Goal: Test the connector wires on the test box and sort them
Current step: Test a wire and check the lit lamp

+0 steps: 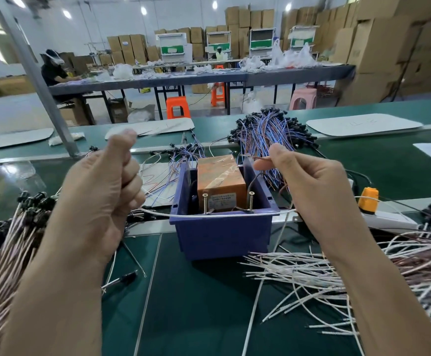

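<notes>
The test box (220, 179) is an orange block wrapped in tape, sitting in a blue plastic bin (222, 235) with two upright screws (251, 200) at its front. A white wire (224, 215) stretches across the bin's front rim against the screws. My left hand (106, 191) is curled in a fist around the wire's left end, thumb raised. My right hand (309, 181) pinches a thin brown wire (260, 158) between thumb and forefinger and holds the white wire's right end.
Bundled white-pink wires (11, 242) with black connectors lie at left, loose white wires (337, 273) at right, blue-purple wires (268, 132) behind the bin. A white power strip with an orange plug (368, 197) lies right. A grey post (42, 83) stands at the back left.
</notes>
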A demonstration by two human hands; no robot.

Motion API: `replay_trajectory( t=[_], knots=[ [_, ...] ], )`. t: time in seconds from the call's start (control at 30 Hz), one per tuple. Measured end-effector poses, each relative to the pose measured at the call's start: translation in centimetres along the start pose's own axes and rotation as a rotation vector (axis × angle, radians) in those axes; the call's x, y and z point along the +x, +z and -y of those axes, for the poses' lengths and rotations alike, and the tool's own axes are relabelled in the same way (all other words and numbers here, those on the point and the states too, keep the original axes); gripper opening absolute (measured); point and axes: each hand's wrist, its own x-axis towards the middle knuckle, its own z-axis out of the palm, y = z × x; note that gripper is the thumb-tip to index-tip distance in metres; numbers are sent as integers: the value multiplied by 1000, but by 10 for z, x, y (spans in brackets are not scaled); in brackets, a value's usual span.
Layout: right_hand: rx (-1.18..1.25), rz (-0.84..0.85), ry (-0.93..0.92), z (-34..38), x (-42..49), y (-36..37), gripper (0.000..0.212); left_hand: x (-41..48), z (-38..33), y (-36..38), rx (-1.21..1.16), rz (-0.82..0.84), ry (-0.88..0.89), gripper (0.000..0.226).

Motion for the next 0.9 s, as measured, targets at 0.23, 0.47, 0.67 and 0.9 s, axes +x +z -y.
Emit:
replay_trajectory(
  t=[0.23, 0.47, 0.67, 0.9],
  knots=[
    [-169, -35, 33, -19, 9, -5, 33, -2, 17, 17, 108, 23, -108, 32],
    [-281, -43, 67, -26, 10, -7, 30, -1, 29, 24, 171, 48, -158, 35],
    [-312, -66, 109, -30, 11, -8, 30, -4, 32, 30, 221, 89, -167, 43],
    [-310, -65, 112, -31, 10, -9, 31, -5, 27, 29, 190, 84, -178, 37]
  ],
)
